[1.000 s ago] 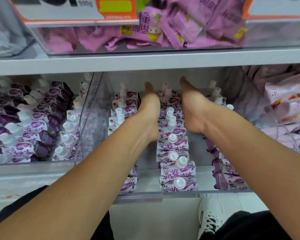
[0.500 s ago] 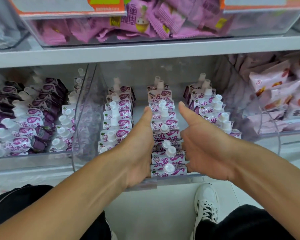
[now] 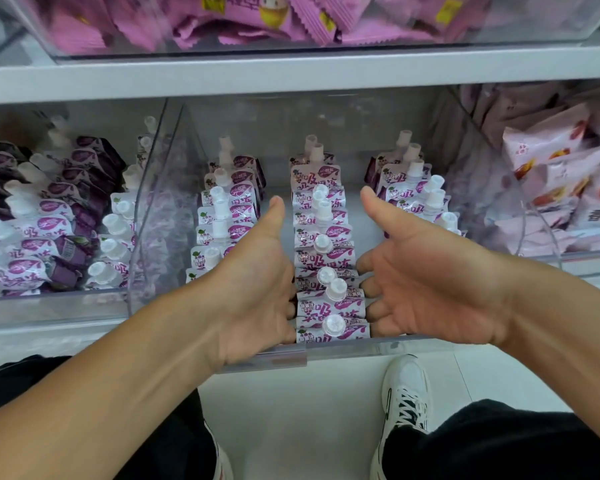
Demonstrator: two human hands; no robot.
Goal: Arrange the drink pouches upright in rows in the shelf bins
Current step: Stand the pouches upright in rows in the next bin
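Note:
White and purple drink pouches with white caps stand in three rows in a clear bin on the lower shelf. My left hand lies flat against the left side of the middle row, thumb up. Opposite it, my right hand has its fingertips touching the row's right side, with the thumb raised. Both hands are near the bin's front. The left row is partly hidden behind my left hand. At the back of the bin, the right row is short.
A neighbouring bin on the left holds more pouches, many leaning. Pale snack bags fill the bin on the right. Pink packets sit in a bin above the shelf edge. My white shoe is on the floor below.
Both hands have slid from the back of the bin toward its front along the sides of the middle row. The camera has moved closer.

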